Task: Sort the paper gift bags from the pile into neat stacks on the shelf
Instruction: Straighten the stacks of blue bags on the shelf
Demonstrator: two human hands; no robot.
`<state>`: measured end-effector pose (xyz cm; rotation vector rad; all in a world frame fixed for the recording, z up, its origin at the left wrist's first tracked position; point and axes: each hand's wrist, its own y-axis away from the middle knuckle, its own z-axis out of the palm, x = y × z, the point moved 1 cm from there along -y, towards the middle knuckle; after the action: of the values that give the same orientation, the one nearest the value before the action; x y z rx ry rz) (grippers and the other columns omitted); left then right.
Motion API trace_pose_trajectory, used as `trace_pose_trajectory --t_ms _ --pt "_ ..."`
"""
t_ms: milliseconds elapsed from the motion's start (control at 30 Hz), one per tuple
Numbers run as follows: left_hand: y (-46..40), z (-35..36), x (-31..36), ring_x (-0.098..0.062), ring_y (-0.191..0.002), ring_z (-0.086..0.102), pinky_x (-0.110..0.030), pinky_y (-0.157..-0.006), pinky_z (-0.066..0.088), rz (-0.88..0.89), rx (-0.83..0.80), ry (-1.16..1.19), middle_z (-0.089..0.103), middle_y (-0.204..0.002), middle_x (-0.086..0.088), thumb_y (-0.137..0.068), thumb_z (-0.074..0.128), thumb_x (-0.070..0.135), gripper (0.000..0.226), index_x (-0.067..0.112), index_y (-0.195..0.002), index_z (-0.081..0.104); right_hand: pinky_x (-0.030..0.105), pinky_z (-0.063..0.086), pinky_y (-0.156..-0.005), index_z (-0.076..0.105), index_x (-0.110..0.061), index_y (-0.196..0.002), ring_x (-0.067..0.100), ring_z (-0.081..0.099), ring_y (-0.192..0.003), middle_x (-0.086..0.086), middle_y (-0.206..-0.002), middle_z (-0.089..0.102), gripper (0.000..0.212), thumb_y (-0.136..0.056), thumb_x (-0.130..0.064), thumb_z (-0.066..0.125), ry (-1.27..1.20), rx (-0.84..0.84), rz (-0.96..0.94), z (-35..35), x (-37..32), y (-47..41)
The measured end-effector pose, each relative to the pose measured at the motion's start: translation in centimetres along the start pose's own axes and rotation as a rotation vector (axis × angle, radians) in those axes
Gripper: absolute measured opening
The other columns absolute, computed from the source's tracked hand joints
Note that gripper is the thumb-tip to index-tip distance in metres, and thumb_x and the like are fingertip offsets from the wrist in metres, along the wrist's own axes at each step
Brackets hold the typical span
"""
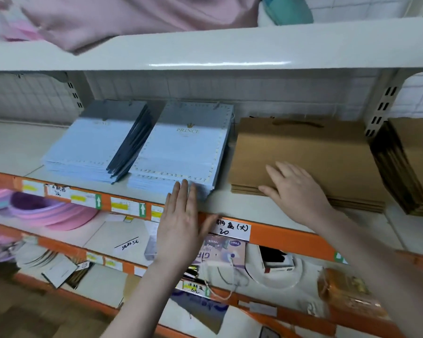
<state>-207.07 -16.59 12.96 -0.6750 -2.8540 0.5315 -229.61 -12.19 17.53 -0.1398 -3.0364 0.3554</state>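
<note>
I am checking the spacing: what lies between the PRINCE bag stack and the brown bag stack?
Only a bare strip of shelf separates the PRINCE stack from the brown stack, in the head view.

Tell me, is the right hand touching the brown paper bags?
Touching. The head view shows the right hand lying flat, fingers straight, on the front edge of the brown bag stack.

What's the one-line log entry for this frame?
left hand: open, fingers at blue bag stack | right hand: open, flat on brown bag stack
</note>
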Motion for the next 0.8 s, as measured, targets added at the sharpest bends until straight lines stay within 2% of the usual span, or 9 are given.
trace_pose_trajectory --t_ms 133,233,333,467,600,633,700,800 --pt "-0.7 0.0 -3.7 -0.04 -0.128 0.045 -0.05 -0.104 0.033 -0.027 0.026 -0.007 0.047 -0.137 -0.027 -0.09 0.012 0.068 0.094 -0.009 -0.133 0.045 0.032 0.015 -0.115 0.021 -0.009 -0.148 0.021 0.021 -0.141 0.008 -0.153 0.025 0.067 -0.097 -0.052 0.026 -0.093 -0.015 -0.015 -0.1 -2.8 -1.3" --pt "-1.6 0.6 -6.8 -0.04 -0.13 0.043 -0.047 -0.106 0.03 -0.011 0.038 0.023 0.044 -0.139 -0.028 -0.088 0.011 0.071 0.099 -0.01 -0.135 0.041 0.03 0.011 -0.116 0.013 -0.008 -0.15 0.019 0.016 -0.144 0.007 -0.156 0.018 0.071 -0.097 -0.052 0.029 -0.154 -0.008 -0.009 0.0 -5.5 -2.3" --pt "-2.8 1.0 -9.9 -0.042 -0.129 0.043 -0.048 -0.107 0.034 0.041 0.051 0.063 0.043 -0.138 -0.031 -0.086 0.014 0.074 0.102 -0.013 -0.134 0.04 0.028 0.009 -0.116 0.007 -0.009 -0.151 0.018 0.012 -0.145 0.006 -0.158 0.012 0.077 -0.094 -0.054 0.035 -0.21 0.03 0.037 0.0 -8.6 -3.6" --pt "-4.5 1.0 -13.5 -0.042 -0.127 0.045 -0.048 -0.104 0.038 0.105 0.037 0.101 0.043 -0.137 -0.032 -0.08 0.031 0.071 0.1 -0.014 -0.133 0.039 0.026 0.005 -0.116 0.001 -0.008 -0.151 0.017 0.003 -0.146 0.007 -0.159 0.003 0.088 -0.09 -0.056 0.043 -0.219 0.041 0.067 0.4 -12.3 -5.1" --pt "-5.2 0.7 -15.8 -0.043 -0.125 0.047 -0.051 -0.098 0.041 0.154 -0.042 0.167 0.045 -0.135 -0.032 -0.083 0.023 0.074 0.102 -0.013 -0.133 0.04 0.027 0.001 -0.116 -0.006 -0.006 -0.15 0.023 -0.004 -0.146 0.015 -0.158 -0.006 0.097 -0.087 -0.055 0.049 -0.131 -0.007 0.128 0.3 -14.3 -5.6" --pt "-5.4 0.7 -16.2 -0.043 -0.127 0.045 -0.05 -0.099 0.041 0.148 -0.042 0.207 0.043 -0.138 -0.032 -0.083 0.023 0.076 0.103 -0.012 -0.135 0.037 0.028 0.003 -0.116 -0.007 -0.005 -0.149 0.025 -0.003 -0.146 0.017 -0.157 -0.007 0.099 -0.087 -0.054 0.052 -0.144 -0.029 0.17 0.2 -14.6 -5.7" --pt "-6.0 1.1 -16.7 -0.038 -0.137 0.032 -0.044 -0.107 0.033 0.125 -0.007 0.31 0.029 -0.148 -0.027 -0.077 0.041 0.074 0.106 -0.007 -0.144 0.024 0.03 0.012 -0.115 -0.009 -0.004 -0.149 0.028 0.003 -0.146 0.021 -0.156 -0.005 0.104 -0.085 -0.053 0.057 -0.202 -0.089 0.269 0.1 -14.9 -6.0" --pt "-6.5 1.1 -16.9 -0.027 -0.145 0.014 -0.035 -0.114 0.02 0.098 -0.092 0.451 0.006 -0.158 -0.013 -0.074 0.06 0.063 0.113 0.005 -0.151 0.001 0.034 0.026 -0.11 -0.01 -0.001 -0.148 0.03 0.021 -0.142 0.019 -0.157 0.002 0.11 -0.083 -0.049 0.064 -0.265 -0.162 0.336 0.1 -15.1 -6.4"
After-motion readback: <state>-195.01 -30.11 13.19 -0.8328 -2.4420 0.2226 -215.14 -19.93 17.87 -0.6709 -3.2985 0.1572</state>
